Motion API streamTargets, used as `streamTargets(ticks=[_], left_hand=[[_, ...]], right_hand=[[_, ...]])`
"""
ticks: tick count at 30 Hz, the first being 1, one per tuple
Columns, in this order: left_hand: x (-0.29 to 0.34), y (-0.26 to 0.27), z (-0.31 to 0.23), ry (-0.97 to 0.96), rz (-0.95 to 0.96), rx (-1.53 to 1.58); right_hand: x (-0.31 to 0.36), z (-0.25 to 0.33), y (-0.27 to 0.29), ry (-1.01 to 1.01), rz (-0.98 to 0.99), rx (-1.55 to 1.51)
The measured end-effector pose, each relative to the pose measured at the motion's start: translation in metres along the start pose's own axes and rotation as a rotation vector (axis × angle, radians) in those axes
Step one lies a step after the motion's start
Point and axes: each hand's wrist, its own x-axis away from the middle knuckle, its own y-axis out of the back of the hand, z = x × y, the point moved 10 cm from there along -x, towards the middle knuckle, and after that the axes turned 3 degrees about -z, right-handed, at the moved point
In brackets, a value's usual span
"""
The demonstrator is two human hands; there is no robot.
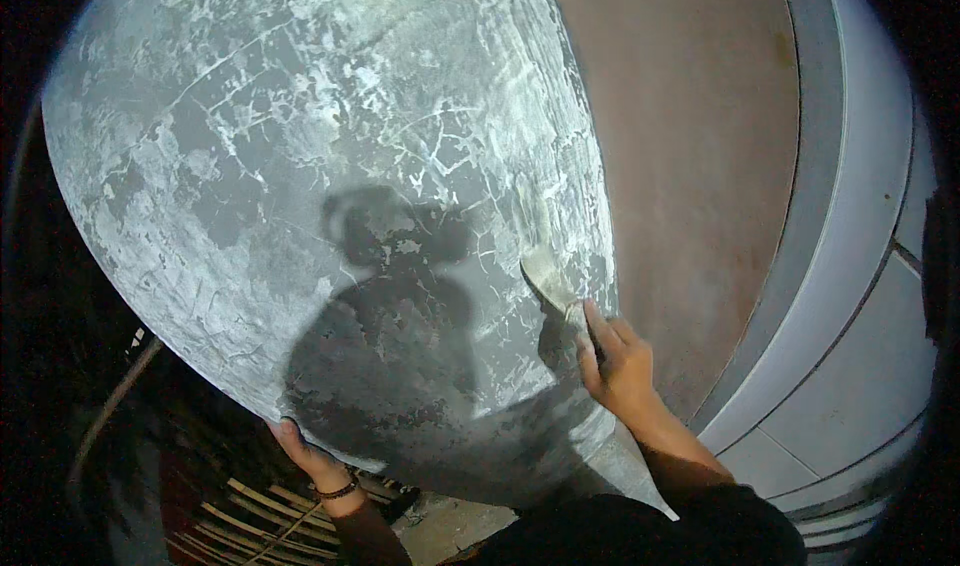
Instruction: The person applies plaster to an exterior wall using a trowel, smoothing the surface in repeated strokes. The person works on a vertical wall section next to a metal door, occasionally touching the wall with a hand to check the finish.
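A large curved grey board (250, 226) fills most of the view, its surface streaked and patched with white, cracked-looking coating. My right hand (618, 361) is closed around the handle of a flat brush (548, 278) with a pale, spread end. The brush end rests against the board near its right edge, where the white streaks are thick. At the board's lower left edge, my left hand (308, 458) grips the rim, with some fingers hidden. A dark beaded bracelet (335, 490) circles that wrist.
My shadow (390, 316) falls across the board's lower middle. Beyond its right edge lies a brown surface (690, 166), bordered by a pale curved band (850, 166) and light tiles (840, 396). Below my left hand are light slats (262, 511). The far left is dark.
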Motion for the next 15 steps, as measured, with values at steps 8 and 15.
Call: streamTargets(ticks=[8, 15], left_hand=[[0.000, 0.002, 0.006, 0.066, 0.077, 0.036], [0.006, -0.035, -0.025, -0.117, 0.100, 0.032]], right_hand=[[-0.075, -0.011, -0.017, 0.084, -0.085, -0.074], [0.131, -0.018, -0.066, 0.007, 0.336, -0.013]])
